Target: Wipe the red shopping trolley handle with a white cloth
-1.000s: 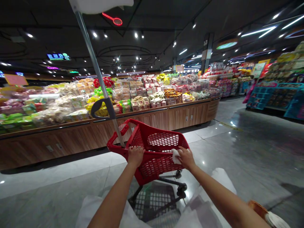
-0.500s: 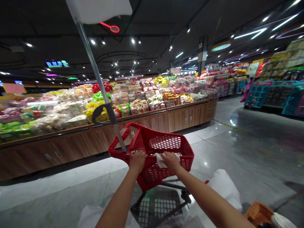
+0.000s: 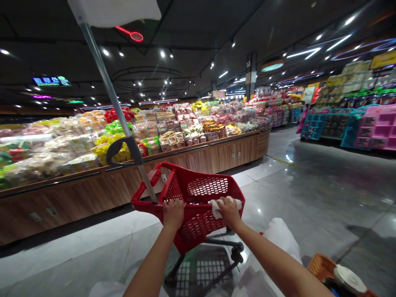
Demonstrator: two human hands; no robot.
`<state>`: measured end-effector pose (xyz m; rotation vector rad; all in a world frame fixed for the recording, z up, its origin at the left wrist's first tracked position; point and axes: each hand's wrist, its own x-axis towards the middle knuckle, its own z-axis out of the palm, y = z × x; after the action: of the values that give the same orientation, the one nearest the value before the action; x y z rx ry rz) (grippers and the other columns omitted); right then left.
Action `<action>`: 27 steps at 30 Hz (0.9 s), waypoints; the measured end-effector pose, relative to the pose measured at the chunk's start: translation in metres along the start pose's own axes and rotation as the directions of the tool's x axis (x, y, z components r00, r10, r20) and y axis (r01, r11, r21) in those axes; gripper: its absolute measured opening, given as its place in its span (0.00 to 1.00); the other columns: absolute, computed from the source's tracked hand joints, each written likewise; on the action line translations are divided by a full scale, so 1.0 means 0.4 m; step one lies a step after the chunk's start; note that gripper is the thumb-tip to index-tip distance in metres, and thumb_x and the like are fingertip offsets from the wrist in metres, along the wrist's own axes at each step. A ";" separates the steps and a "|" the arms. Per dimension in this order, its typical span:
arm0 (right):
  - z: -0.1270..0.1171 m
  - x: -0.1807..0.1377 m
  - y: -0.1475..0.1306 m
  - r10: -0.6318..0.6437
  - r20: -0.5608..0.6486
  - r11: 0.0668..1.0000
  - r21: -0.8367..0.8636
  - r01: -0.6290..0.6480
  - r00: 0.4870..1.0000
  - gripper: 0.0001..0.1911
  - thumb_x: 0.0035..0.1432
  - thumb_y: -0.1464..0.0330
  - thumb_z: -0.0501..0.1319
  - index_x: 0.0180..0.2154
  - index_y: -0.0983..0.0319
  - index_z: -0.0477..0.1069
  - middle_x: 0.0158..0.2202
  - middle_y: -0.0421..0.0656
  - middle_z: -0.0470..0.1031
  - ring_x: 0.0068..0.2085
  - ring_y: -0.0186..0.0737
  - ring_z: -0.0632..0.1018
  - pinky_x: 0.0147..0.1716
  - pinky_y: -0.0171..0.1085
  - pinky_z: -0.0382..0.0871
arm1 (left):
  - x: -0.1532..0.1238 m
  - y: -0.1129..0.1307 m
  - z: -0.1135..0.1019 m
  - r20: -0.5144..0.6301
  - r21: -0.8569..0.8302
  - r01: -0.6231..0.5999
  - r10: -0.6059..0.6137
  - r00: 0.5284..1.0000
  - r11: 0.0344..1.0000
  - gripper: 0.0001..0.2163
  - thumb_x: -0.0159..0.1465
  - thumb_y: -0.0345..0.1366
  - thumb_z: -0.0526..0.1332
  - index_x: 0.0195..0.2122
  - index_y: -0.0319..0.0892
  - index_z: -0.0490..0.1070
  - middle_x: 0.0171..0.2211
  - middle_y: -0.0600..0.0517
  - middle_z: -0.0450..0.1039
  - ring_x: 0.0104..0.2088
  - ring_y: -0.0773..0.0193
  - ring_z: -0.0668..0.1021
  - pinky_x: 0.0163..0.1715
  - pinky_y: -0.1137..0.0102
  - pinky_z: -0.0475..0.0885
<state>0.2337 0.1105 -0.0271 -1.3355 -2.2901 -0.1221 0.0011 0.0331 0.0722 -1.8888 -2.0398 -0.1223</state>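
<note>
Shopping cart [image 3: 199, 226], red plastic w/ perforated walls, is gripped at its near rim by the L hand [image 3: 173, 213], fingers curled over the edge close to the handle end. White cloth [image 3: 215, 211] is held against the same rim by the R hand [image 3: 229, 211] — fingers closed over it, toward the cart's other end. Gray pole [image 3: 107, 82], topped w/ a white panel [image 3: 114, 12], is seen by the cart handle. Pkgd. foods [image 3: 173, 140] are piled on a wood-fronted table [image 3: 198, 161] just beyond; woven basket [image 3: 320, 264] is partly shown, lower R.
</note>
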 end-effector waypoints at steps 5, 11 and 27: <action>0.018 0.075 -0.261 -0.044 -0.015 0.993 0.110 0.046 0.999 0.23 0.64 0.65 0.53 0.59 0.50 0.57 0.52 0.46 0.68 0.49 0.47 0.68 0.50 0.50 0.52 | -0.006 0.013 0.003 -0.011 -0.012 -0.007 0.007 1.000 1.000 0.14 0.68 0.33 0.47 0.41 0.40 0.73 0.42 0.42 0.75 0.46 0.49 0.73 0.49 0.50 0.58; 0.018 0.081 -0.214 -0.152 0.025 0.986 0.078 0.149 0.988 0.13 0.65 0.68 0.51 0.50 0.56 0.67 0.46 0.45 0.72 0.45 0.44 0.70 0.47 0.43 0.55 | -0.016 -0.002 0.005 0.026 -0.075 -0.092 0.094 0.995 0.993 0.14 0.69 0.34 0.47 0.43 0.42 0.72 0.43 0.44 0.75 0.48 0.53 0.73 0.53 0.49 0.59; -0.006 0.061 -0.182 -0.117 -0.062 0.985 0.118 0.124 0.991 0.28 0.60 0.70 0.56 0.61 0.53 0.57 0.57 0.48 0.66 0.53 0.48 0.67 0.53 0.49 0.51 | 0.030 -0.317 0.000 -0.409 -0.276 -0.099 -0.023 0.912 0.956 0.21 0.69 0.35 0.40 0.44 0.42 0.74 0.46 0.47 0.76 0.55 0.57 0.71 0.58 0.54 0.63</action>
<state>0.1635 0.0914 -0.0023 -1.1198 -2.2928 -0.0576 -0.1236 0.0314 0.0984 -1.8675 -1.7666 -0.7818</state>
